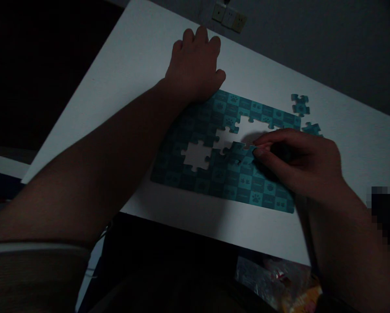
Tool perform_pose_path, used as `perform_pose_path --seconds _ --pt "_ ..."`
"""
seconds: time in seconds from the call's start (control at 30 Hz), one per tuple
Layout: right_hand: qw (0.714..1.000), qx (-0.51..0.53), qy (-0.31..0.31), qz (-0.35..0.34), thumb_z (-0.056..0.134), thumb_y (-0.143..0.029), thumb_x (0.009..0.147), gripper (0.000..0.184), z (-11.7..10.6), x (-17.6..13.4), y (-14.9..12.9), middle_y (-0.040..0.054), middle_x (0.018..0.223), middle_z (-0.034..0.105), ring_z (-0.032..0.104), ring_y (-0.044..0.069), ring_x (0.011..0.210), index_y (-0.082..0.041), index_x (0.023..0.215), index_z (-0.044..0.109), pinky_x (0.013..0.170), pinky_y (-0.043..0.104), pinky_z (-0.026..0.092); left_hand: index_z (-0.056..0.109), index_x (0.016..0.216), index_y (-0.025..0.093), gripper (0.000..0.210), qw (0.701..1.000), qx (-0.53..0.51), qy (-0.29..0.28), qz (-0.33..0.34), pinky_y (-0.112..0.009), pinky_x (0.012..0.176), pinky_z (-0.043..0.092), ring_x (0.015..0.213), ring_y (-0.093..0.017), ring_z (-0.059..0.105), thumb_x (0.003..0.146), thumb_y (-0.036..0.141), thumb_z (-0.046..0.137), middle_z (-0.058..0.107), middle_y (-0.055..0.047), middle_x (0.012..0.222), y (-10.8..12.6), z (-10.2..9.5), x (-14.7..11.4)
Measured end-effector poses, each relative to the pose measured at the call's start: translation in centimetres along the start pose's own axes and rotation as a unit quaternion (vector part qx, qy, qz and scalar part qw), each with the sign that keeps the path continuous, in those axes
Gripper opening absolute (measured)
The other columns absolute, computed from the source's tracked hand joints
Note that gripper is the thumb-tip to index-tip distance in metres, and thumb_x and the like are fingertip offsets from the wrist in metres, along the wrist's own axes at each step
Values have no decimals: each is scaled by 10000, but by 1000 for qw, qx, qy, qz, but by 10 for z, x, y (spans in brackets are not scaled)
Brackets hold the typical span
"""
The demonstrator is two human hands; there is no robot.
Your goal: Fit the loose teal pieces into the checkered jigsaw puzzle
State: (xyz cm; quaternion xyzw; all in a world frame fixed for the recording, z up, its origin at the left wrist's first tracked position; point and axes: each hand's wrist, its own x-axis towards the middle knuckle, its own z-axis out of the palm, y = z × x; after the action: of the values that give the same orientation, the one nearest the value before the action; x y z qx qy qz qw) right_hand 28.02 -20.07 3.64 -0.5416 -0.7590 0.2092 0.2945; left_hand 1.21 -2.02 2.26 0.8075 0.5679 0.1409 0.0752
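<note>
A teal jigsaw puzzle (229, 182) with paw prints and checks lies partly assembled on the white table, gaps showing the tabletop through its middle. My right hand (307, 158) is over its right side, thumb and forefinger pinched on the corner of a teal puzzle piece (243, 153) at the lower edge of the large gap. My left hand (195, 65) rests palm down at the puzzle's far left edge, fingers bent and somewhat apart, with nothing visible in it. The left forearm covers the puzzle's left part.
Two loose pieces lie beyond the puzzle on the right: one puzzle piece (300, 104) in full view, another loose piece (311, 128) partly behind my right hand. A wall socket (229, 17) is past the table (126, 52). Plastic packaging (263, 278) sits below the near edge.
</note>
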Motion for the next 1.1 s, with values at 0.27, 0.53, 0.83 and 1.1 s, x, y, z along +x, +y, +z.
perform_pose_path --seconds 0.27,0.53,0.83,1.1 --pt "1000 14 -16 -2 931 -236 1002 213 1 2 -1 -41 958 951 891 264 806 -394 1131 993 761 401 700 767 1776 151 533 1000 -21 2 -3 -686 1516 444 1819 -530 518 1247 214 794 625 -223 1934 -3 3 0" --pt "999 15 -37 -11 906 -237 1017 192 3 3 0 -32 1040 988 926 260 861 -362 1140 984 819 405 730 727 1815 26 567 1000 -6 8 8 -702 1488 457 1815 -563 530 1285 199 828 625 -298 1910 -1 4 1" --pt "998 16 -45 -43 915 -247 1075 209 2 1 9 -2 1084 989 926 291 877 -395 1210 976 807 452 761 729 1809 7 566 1000 -17 8 12 -728 1483 452 1807 -583 528 1288 194 849 624 -320 1899 -3 5 3" --pt "997 10 -47 -55 917 -310 1108 146 2 2 9 14 1115 992 932 314 900 -393 1217 965 810 484 787 730 1806 4 566 1000 -13 11 10 -724 1485 453 1806 -583 533 1275 157 850 621 -323 1903 -1 5 1"
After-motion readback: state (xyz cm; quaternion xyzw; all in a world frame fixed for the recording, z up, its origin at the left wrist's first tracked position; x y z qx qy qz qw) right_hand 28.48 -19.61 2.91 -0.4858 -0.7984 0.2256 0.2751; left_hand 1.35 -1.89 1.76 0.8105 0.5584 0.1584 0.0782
